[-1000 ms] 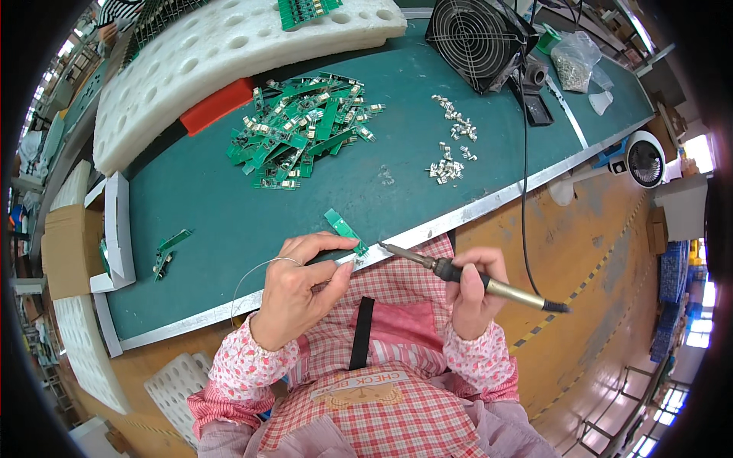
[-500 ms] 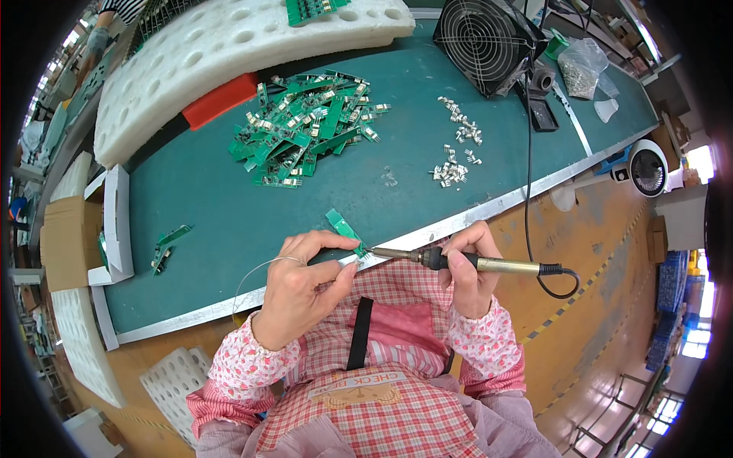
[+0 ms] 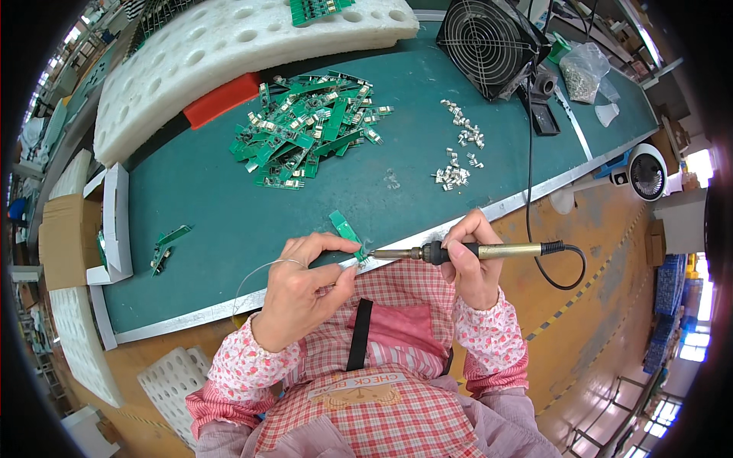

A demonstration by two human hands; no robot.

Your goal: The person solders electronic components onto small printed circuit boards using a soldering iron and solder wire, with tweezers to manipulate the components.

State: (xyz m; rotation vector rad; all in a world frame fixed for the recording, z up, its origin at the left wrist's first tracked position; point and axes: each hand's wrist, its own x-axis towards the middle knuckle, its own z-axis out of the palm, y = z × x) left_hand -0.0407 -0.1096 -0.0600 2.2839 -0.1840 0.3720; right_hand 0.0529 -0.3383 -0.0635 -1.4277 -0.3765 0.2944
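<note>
The circuit board lies left of the iron.

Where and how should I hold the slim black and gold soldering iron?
The soldering iron is probably best gripped on its handle, from the right: the bare, possibly hot metal shaft points left toward the narrow green circuit board.

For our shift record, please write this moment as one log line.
left hand: fingertip at green board; right hand: holds soldering iron, tip at board's near end; nearby: board pile, silvery parts
</note>
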